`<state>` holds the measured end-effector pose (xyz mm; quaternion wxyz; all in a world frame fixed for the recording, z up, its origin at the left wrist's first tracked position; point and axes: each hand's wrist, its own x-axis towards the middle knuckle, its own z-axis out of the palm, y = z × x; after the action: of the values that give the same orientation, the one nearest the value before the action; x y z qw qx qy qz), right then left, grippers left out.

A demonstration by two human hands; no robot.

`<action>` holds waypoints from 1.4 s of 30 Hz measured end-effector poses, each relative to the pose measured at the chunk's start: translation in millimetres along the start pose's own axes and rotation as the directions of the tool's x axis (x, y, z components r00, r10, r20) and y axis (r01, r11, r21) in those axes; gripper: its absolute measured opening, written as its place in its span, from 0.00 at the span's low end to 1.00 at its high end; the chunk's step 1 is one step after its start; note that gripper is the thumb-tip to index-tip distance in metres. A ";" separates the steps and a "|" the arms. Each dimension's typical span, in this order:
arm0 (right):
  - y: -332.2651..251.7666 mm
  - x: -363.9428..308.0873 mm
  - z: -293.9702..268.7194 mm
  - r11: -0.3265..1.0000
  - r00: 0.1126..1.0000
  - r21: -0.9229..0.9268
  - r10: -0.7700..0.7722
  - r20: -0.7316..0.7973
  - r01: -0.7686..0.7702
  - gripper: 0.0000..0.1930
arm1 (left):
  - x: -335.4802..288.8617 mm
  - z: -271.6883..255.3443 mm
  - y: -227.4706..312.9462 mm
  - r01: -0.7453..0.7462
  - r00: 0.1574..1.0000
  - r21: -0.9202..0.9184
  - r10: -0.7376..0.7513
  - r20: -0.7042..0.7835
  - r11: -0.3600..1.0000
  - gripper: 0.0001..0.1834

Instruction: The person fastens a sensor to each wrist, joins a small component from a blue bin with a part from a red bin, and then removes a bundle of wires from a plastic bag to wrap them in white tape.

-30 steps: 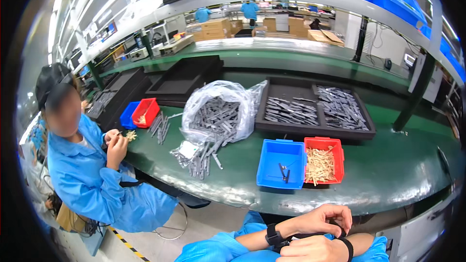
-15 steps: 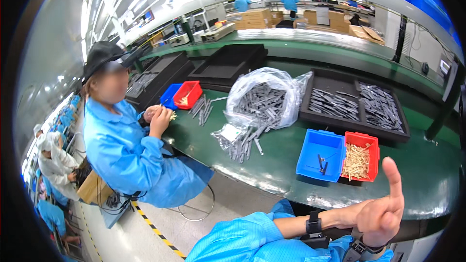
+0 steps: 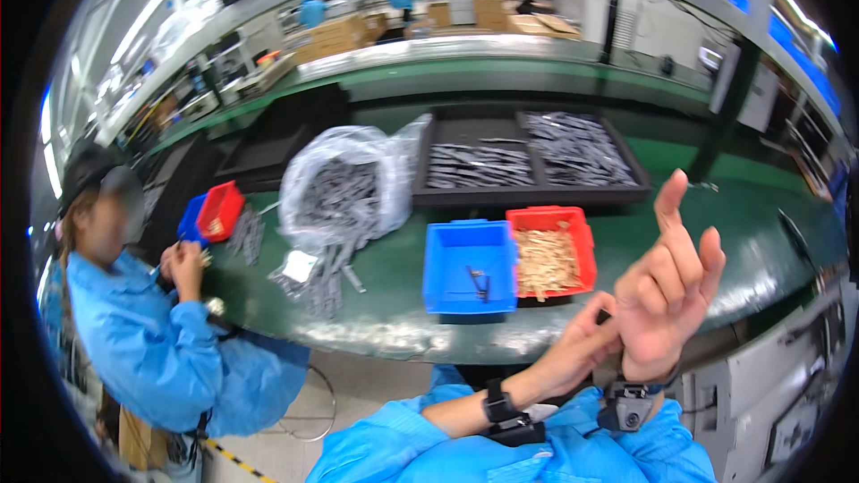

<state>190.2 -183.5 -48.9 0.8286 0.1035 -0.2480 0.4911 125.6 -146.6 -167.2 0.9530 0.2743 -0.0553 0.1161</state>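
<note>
My right hand (image 3: 667,300) is raised at the right, above the near table edge. Its index finger points up, the thumb side and outer finger stand apart, the middle fingers curl loosely, and it holds nothing. Close against its wrist is my left hand (image 3: 582,349), fingers bent together; what they pinch, if anything, is hidden. A small camera (image 3: 629,407) is strapped to my right wrist, and a black band (image 3: 499,402) circles the left one. Beyond my hands stand a blue bin (image 3: 443,259) with a few dark pieces and a red bin (image 3: 586,255) of small tan parts.
A clear plastic bag (image 3: 300,156) of grey strips lies left of the bins, some spilled. Behind is a divided black tray (image 3: 465,130) of dark strips. A co-worker (image 3: 143,331) in blue handles small parts at the left. A dark thin tool (image 3: 795,234) lies far right.
The view has swung right, so the table things sit further left. My left hand, earlier overlapping my right, now shows beside its wrist. The right hand's fingers have loosened and spread.
</note>
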 end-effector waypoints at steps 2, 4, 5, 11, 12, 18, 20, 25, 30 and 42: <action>-4.8 3.2 2.5 0.999 0.998 0.032 -0.035 0.047 0.034 0.26 | 1.4 -0.5 0.6 -0.034 0.999 0.057 0.036 -0.031 0.998 0.10; -6.3 0.9 2.0 0.999 0.994 0.033 -0.040 0.100 0.037 0.24 | 4.6 11.1 7.1 -0.042 0.998 0.092 0.046 -0.042 0.995 0.11; -4.9 -1.5 -1.1 0.999 0.991 0.025 -0.029 0.128 0.026 0.24 | 5.8 -5.9 -2.5 -0.014 1.000 0.116 0.016 -0.011 0.993 0.12; 41.6 -17.6 -7.3 0.864 0.943 -0.447 0.312 0.115 -0.232 0.25 | 14.8 -3.1 -23.8 -0.060 0.907 -0.141 0.113 0.405 0.988 0.14; 41.5 -20.2 -2.8 0.853 0.923 -0.404 0.381 0.050 -0.330 0.25 | 9.0 -5.0 -18.2 0.006 0.951 -0.026 0.003 0.309 1.000 0.18; 50.0 -20.5 -6.5 0.801 0.862 -0.362 0.508 -0.009 -0.476 0.22 | -3.4 -21.7 -14.2 0.038 0.924 0.021 -0.043 0.381 0.999 0.16; 51.7 -17.1 -7.0 0.818 0.870 -0.332 0.492 -0.020 -0.470 0.22 | -5.1 -23.0 -10.1 0.064 0.887 0.036 -0.073 0.456 0.997 0.18; 30.8 -1.9 -33.9 0.912 0.932 -0.222 0.361 0.035 -0.345 0.18 | 5.3 -7.7 -13.8 -0.065 0.888 0.108 0.008 0.460 0.992 0.23; 30.6 2.1 -46.6 0.935 0.957 -0.203 0.282 -0.074 -0.291 0.19 | 11.6 -13.2 -14.6 -0.005 0.859 0.033 -0.013 0.512 0.999 0.24; -71.5 32.2 -59.5 0.147 0.868 -0.989 -0.495 -0.046 0.031 0.10 | 0.0 -30.5 -1.3 0.102 0.994 0.292 -0.089 -0.060 0.951 0.31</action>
<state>283.2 -169.7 -78.2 0.8073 -0.4908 -0.3189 0.0755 127.2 -131.3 -193.5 0.9070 0.4129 -0.0020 0.0832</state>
